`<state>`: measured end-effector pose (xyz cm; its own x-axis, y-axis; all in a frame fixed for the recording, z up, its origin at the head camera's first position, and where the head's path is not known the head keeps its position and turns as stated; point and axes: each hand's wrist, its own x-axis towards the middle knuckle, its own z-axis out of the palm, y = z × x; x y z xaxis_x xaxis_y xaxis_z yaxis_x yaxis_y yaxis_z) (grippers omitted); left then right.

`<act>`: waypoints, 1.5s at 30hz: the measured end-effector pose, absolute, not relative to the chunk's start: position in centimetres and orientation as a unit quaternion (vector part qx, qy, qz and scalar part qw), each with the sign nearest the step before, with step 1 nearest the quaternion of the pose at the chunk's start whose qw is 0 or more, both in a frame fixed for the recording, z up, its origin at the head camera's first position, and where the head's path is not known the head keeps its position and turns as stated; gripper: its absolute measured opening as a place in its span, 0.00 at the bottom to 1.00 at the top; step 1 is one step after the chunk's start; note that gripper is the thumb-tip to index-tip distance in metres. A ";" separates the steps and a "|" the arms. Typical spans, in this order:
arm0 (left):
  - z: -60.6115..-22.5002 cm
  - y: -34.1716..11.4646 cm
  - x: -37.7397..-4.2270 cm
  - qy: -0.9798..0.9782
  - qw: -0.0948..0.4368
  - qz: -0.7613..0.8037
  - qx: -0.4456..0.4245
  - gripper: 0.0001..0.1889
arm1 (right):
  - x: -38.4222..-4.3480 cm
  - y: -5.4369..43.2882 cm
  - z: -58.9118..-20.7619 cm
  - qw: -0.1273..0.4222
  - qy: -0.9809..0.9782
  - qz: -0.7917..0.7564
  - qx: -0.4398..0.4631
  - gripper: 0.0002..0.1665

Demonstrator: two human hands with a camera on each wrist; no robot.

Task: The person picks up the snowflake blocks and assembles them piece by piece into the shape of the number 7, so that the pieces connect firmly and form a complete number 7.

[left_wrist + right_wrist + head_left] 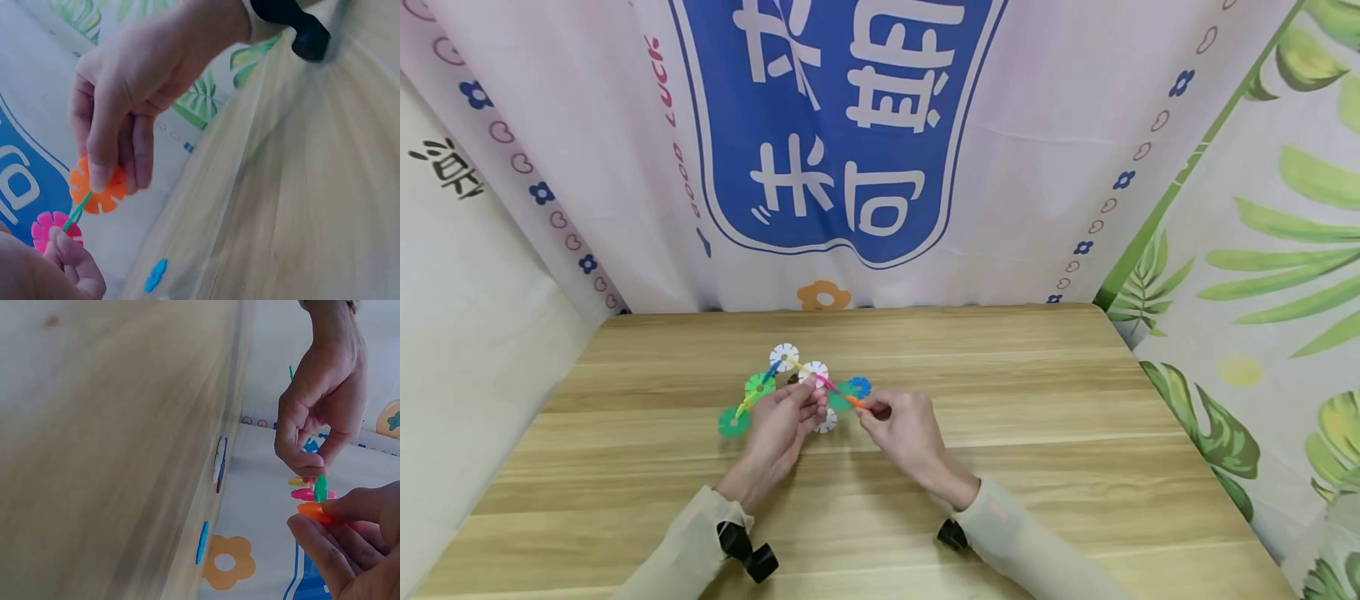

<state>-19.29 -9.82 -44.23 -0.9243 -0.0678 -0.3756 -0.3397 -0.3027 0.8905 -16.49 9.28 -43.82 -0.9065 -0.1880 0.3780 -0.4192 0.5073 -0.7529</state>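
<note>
A chain of slotted plastic snowflake discs, with a green disc (733, 422) at its left end, hangs between the two hands above the table. My left hand (786, 421) holds the chain near a pink disc (50, 230), its fingertips close together. With thumb and fingers, my right hand (906, 433) pinches an orange disc (100, 187) at the chain's right end. A green disc (320, 488) joins the orange disc to the pink one. Yellow, blue and white discs (784, 357) make up other links. Part of the chain is hidden behind the left fingers.
Loose discs lie on the wooden table (1037, 392) beyond the hands: a blue disc (860, 387), a white disc (826, 421) and a brown disc (793, 379) partly covered. A printed curtain (1015, 208) stands behind the table's back edge.
</note>
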 end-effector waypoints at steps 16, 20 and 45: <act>-45.0 -10.0 -18.1 0.615 0.074 0.774 -0.132 0.10 | -17.4 9.1 -44.2 0.039 -0.840 0.495 0.217 0.07; -44.9 -11.3 -18.4 0.631 0.067 0.760 -0.138 0.07 | -19.1 10.0 -44.3 -0.042 -0.848 0.495 0.186 0.14; -45.1 -12.1 -18.3 0.671 0.095 0.722 -0.141 0.12 | -27.4 8.8 -46.3 -0.100 -0.920 0.359 0.126 0.20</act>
